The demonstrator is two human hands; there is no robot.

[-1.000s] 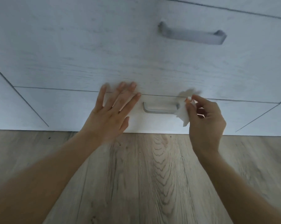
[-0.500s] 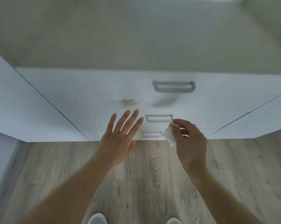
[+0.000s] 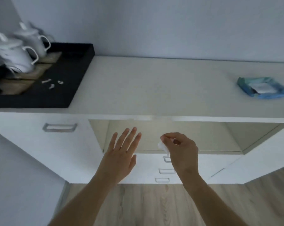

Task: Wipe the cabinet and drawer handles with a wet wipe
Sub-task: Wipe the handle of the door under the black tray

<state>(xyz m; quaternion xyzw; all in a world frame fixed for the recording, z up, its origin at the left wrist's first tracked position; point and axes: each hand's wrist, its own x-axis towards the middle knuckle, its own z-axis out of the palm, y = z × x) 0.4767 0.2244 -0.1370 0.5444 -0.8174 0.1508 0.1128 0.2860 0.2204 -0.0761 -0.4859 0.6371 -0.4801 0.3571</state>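
My right hand point(image 3: 181, 150) pinches a small crumpled white wet wipe point(image 3: 163, 146) in the air in front of the open niche of the white cabinet. My left hand point(image 3: 121, 152) is held flat with straight spread fingers beside it, touching nothing. Below the niche sit three stacked drawers with metal handles: the top drawer handle point(image 3: 167, 159) is partly hidden by my right hand, the middle drawer handle point(image 3: 166, 171) and the bottom drawer handle point(image 3: 162, 180) lie lower. A larger cabinet handle point(image 3: 59, 127) is on the left front.
On the cabinet top point(image 3: 154, 85) a black tray point(image 3: 59, 88) holds two white lidded cups point(image 3: 17, 54) on wooden coasters at the left. A blue pack of wet wipes point(image 3: 263, 88) lies at the right. Wooden floor point(image 3: 154, 204) is below.
The view has risen from the lowest drawer near the floor to above the cabinet top. Both hands came up off the drawer front; my right hand still holds the wipe.
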